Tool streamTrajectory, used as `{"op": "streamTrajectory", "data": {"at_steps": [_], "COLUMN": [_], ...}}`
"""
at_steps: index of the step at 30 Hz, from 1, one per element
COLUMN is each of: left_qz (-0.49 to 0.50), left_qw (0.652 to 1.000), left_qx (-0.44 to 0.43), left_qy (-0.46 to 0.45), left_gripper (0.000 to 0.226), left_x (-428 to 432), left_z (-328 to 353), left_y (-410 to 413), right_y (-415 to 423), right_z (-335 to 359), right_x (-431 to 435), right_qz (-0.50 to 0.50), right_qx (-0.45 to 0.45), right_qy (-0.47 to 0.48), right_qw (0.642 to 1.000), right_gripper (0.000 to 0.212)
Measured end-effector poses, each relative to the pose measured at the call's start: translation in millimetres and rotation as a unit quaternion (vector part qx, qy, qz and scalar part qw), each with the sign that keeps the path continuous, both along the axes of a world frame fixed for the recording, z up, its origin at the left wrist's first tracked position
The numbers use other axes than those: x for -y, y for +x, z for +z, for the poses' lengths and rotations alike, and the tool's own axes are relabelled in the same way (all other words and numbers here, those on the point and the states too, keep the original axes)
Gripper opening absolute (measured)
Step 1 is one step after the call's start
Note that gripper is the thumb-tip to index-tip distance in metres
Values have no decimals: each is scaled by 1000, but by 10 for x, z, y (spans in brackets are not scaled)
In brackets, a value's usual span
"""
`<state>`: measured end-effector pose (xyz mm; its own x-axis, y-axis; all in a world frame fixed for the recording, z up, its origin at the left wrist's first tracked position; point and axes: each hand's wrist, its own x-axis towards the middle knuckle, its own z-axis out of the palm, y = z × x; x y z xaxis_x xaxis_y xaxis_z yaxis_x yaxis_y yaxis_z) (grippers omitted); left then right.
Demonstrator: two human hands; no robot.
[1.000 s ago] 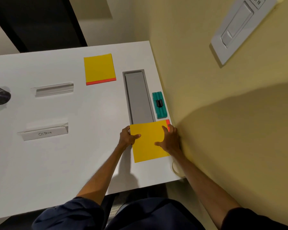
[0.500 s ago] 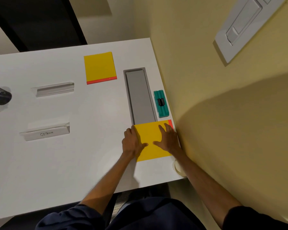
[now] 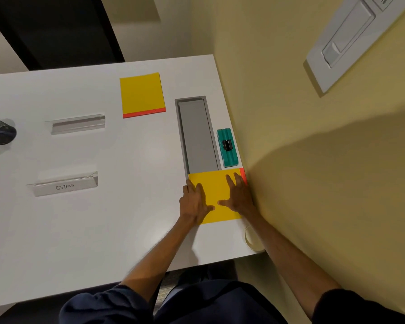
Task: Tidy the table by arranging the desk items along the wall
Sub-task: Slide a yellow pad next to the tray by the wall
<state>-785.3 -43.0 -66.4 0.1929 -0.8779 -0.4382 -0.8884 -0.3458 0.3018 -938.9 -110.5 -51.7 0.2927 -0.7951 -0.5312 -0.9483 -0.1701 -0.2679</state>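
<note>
Partly done: teal plastic eraser (image 3: 228, 158) and square yellow paper pad (image 3: 216, 186), pressed under straight fingers (image 3: 230, 182), at yellow wall (image 3: 290, 136); twin yellow pad (image 3: 142, 93), clear acrylic nameplates (image 3: 77, 123) far from wall.

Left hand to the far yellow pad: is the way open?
Probably yes. The left hand rests flat on the near pad, holding nothing, and only bare table lies between it and the far pad.

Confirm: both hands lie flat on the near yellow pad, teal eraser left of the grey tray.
Wrong side: the head view shows the teal eraser right of the grey tray. Left hand and right hand do lie flat on the near yellow pad.
</note>
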Motion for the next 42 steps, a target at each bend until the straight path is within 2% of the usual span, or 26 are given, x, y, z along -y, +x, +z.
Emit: {"op": "streamTrajectory", "data": {"at_steps": [17, 32, 36, 42], "left_qz": [9, -5, -6, 14], "left_qw": [1000, 999, 999, 1000], "left_qx": [-5, -29, -20, -6], "left_qy": [0, 42, 26, -23], "left_gripper": [91, 109, 115, 93], "left_x": [81, 120, 64, -17], "left_z": [-26, -15, 6, 75], "left_y": [-95, -6, 20, 16], "right_y": [-85, -95, -85, -103], "right_z": [5, -25, 19, 151], "right_x": [136, 140, 118, 75], "right_qz": [-3, -5, -25, -70], "right_qx": [14, 23, 43, 80], "right_qy": [10, 11, -12, -46], "right_qw": [1000, 1000, 999, 993], "right_gripper": [106, 106, 98, 71]}}
